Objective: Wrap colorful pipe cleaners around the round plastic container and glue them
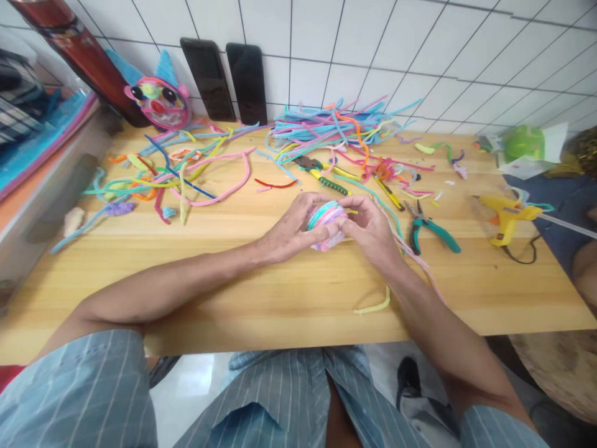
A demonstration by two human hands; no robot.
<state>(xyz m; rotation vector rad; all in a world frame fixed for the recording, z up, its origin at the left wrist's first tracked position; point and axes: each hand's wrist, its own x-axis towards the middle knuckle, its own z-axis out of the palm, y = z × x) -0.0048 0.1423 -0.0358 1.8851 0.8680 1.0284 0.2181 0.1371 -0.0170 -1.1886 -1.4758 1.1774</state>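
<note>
Between my two hands, above the middle of the wooden table, is a pipe-cleaner ball (325, 218) wound in turquoise, pink, lilac and white coils. My left hand (298, 227) cups it from the left, thumb along its lower front. From the other side my right hand (366, 225) closes on it, thumb and fingers pressed to its right edge. A short yellow end sticks out by the right fingers. Pale pipe cleaners (410, 249) trail beside my right wrist, and a light yellow one (373, 308) lies bent below it.
Pliers with teal handles (433, 233), a yellow glue gun (508, 218), a utility knife (389, 191) and green-yellow cutters (321, 174) lie around. A pipe-cleaner pile (326, 127), two phones (247, 84) and a pink eared figure (163, 102) line the tiled wall.
</note>
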